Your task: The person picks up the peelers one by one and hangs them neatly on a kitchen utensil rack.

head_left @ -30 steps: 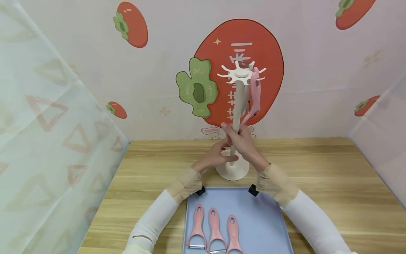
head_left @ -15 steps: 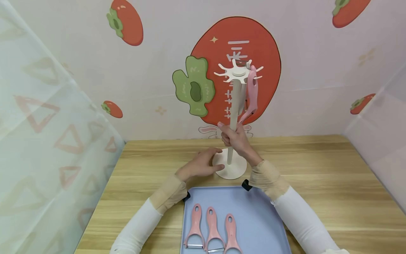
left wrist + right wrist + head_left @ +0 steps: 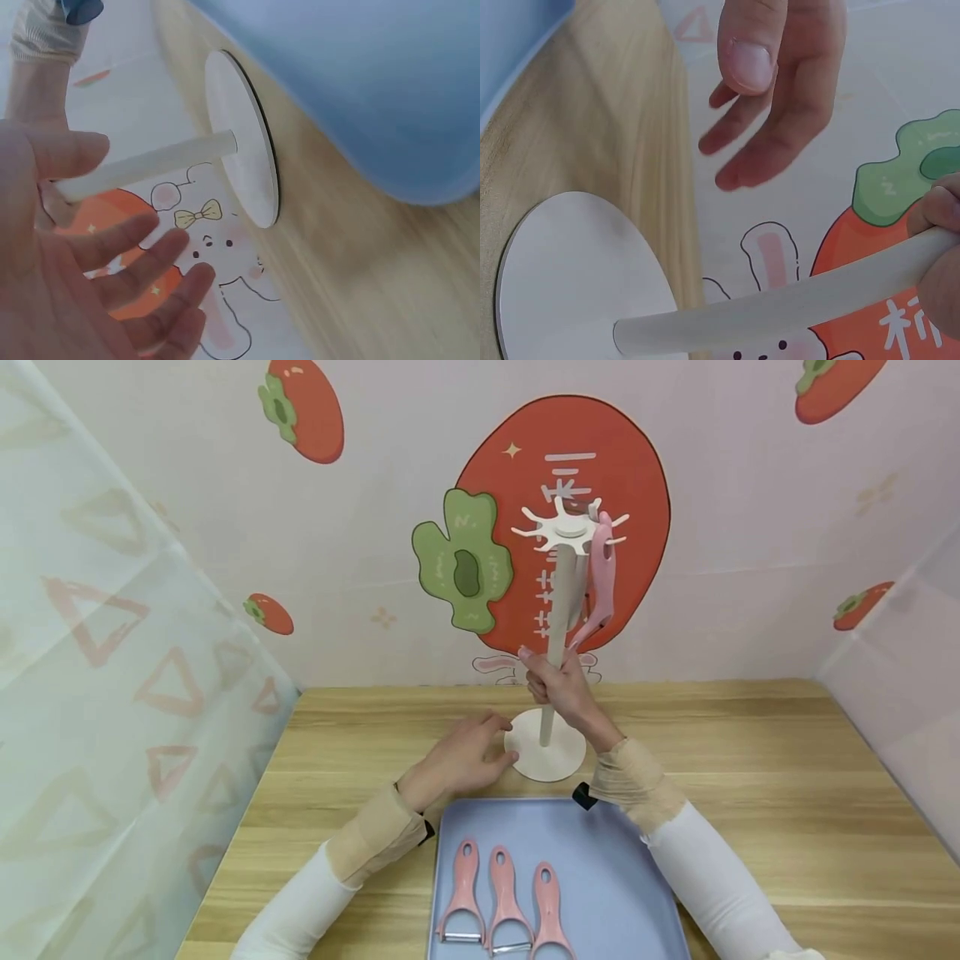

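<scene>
A white utensil stand rises near the back of the table, with a round base [image 3: 546,764], a pole [image 3: 561,602] and a ring of hooks [image 3: 568,529]. My right hand [image 3: 566,693] grips the pole partway up, thumb across its front. A pink peeler [image 3: 602,572] hangs from a hook on the right side, and a grey piece shows partly hidden behind the pole. My left hand [image 3: 465,756] lies at the base's left edge, fingers parted and holding nothing. In the left wrist view that hand's fingers [image 3: 142,277] are spread beside the pole.
A blue tray [image 3: 615,877] sits in front of the stand, holding three pink peelers [image 3: 504,885] side by side, the lower ends of two cut off by the frame. Behind the table is a wall covering [image 3: 712,635] printed with persimmons.
My left hand has come away from the pole, moving left and down to beside the base. My right hand still grips the pole; the peelers on the tray lie as before.
</scene>
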`<state>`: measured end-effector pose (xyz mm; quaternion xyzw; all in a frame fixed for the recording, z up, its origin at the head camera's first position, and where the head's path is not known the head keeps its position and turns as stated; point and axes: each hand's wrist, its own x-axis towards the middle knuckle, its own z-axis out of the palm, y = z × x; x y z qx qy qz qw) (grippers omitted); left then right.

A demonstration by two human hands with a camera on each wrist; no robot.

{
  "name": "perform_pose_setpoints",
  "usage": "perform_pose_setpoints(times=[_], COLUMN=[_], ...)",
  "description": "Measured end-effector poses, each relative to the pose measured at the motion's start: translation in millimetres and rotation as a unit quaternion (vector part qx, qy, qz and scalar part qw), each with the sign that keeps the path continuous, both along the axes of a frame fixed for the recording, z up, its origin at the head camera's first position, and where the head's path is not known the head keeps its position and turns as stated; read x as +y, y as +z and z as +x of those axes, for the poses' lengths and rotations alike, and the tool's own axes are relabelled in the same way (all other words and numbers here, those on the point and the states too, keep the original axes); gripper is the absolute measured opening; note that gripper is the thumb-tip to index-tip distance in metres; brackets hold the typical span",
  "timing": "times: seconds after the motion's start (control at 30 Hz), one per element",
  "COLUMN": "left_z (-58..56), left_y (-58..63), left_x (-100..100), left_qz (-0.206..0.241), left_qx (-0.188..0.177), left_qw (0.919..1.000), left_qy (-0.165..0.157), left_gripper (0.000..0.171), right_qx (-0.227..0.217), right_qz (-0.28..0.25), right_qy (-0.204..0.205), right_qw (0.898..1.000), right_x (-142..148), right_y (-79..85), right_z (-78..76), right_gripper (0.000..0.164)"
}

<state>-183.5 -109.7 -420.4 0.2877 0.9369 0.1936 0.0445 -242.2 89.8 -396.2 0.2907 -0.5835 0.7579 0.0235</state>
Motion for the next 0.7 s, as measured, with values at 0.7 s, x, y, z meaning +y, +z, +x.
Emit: perform_pose_setpoints(times=[0.7], left_z=[78.3], left_y=[11.6], left_x=[-9.9], left_qz=[-0.178], left_qx=[0.04], left_qw=[0.983], left_qy=[0.015], left_gripper=[0.042], right_qx=[-0.019], right_qz=[0.014], right_qy=[0.012], right_qw=[1.0], right_x=[1.8], right_y=[-20.2], right_z=[-2.0], right_gripper=[0.053])
